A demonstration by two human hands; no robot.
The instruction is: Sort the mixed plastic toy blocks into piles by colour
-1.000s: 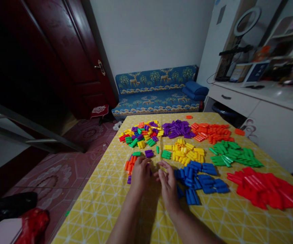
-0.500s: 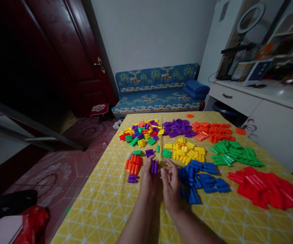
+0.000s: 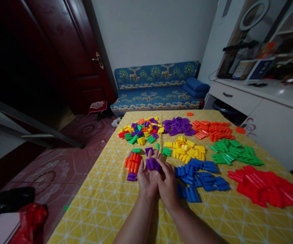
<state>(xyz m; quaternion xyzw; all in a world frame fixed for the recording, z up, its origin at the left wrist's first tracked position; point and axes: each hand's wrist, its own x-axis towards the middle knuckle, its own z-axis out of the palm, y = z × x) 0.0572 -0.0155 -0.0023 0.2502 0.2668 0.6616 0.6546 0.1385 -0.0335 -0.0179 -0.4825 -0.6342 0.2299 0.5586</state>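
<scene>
Table (image 3: pixel 93 211), yellow cloth with white line pattern, fills the lower middle. Red pile (image 3: pixel 266 186) spreads at right; blue pile (image 3: pixel 199 178) just right of the hands; green pile (image 3: pixel 235 152), orange pile (image 3: pixel 212 130), yellow pile (image 3: pixel 188 150) and purple pile (image 3: pixel 178 126) farther back. Mixed-colour heap (image 3: pixel 141 130) at far left of the table.

Left hand (image 3: pixel 148 183): palm up, fingers stretched out, carrying purple blocks (image 3: pixel 151 164) on them. Right hand (image 3: pixel 168 183): against the left, fingers bent inward at the right end of the purple blocks; can't tell if they grip.

Orange-and-red cluster (image 3: pixel 132 164) lies left of the left hand. Purple blocks sit over the left fingers, tubes side by side in a row running left to right; each tube's long axis points roughly away from the person. Look: deep purple, smooth, rounded, slightly shiny, plastic-like. Partly covered by fingers, so probably more than one piece, count unclear.

Loose purple block (image 3: pixel 149 149) just beyond the fingertips; small green piece (image 3: pixel 158 146) beside it, slim, pointing away.
</scene>
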